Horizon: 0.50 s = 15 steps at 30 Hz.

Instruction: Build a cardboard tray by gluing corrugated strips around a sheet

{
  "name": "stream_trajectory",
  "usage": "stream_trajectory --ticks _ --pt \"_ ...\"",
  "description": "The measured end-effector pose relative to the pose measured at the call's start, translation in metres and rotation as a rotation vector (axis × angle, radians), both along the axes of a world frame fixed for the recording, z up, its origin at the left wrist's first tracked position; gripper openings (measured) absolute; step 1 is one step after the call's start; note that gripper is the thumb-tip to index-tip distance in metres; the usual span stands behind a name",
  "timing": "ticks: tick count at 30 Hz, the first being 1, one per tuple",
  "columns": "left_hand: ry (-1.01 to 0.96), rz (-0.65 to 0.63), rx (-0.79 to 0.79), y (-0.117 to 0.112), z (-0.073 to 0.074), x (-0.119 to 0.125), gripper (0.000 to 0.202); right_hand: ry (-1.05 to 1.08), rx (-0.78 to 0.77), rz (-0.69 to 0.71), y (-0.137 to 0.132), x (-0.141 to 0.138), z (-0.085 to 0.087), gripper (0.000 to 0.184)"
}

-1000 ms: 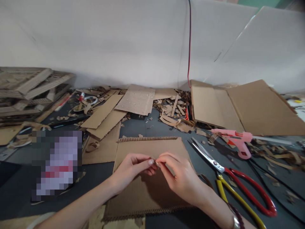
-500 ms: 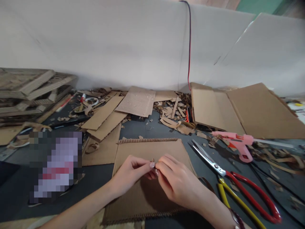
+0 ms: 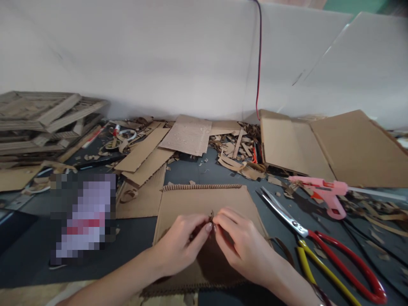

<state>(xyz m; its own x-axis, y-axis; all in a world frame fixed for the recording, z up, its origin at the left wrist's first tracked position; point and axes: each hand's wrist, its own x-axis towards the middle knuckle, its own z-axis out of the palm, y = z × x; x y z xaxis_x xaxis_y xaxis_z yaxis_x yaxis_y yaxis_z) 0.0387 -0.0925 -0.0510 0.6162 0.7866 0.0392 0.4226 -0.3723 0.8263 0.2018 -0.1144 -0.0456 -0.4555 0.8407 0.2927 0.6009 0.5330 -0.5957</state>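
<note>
Dark tabletop (image 3: 137, 233) before us, near edge partly cut off. Our left hand (image 3: 183, 240) and right hand (image 3: 245, 242) meet, fingertips pinched tight on small brown scrap (image 3: 212, 214), mostly hidden, above cardboard panel (image 3: 204, 196). Scissors (image 3: 299, 229) at right, yellow handle cut by frame. Purple item (image 3: 92, 216) pixelated, unreadable. Farther, pink glue gun (image 3: 331, 193); we see grey wall (image 3: 159, 55) behind.
</note>
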Motion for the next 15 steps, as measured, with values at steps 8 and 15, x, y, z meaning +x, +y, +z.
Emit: stream_trajectory --ticks 8,15 --pt "0.154 -0.002 0.265 -0.0017 -0.0043 -0.0007 0.026 -0.024 0.020 -0.023 -0.0010 -0.0020 -0.0006 0.021" --pt "0.214 0.023 0.451 -0.0024 -0.0076 -0.0016 0.023 -0.002 -0.007 -0.046 -0.0013 -0.0031 -0.0025 0.020"
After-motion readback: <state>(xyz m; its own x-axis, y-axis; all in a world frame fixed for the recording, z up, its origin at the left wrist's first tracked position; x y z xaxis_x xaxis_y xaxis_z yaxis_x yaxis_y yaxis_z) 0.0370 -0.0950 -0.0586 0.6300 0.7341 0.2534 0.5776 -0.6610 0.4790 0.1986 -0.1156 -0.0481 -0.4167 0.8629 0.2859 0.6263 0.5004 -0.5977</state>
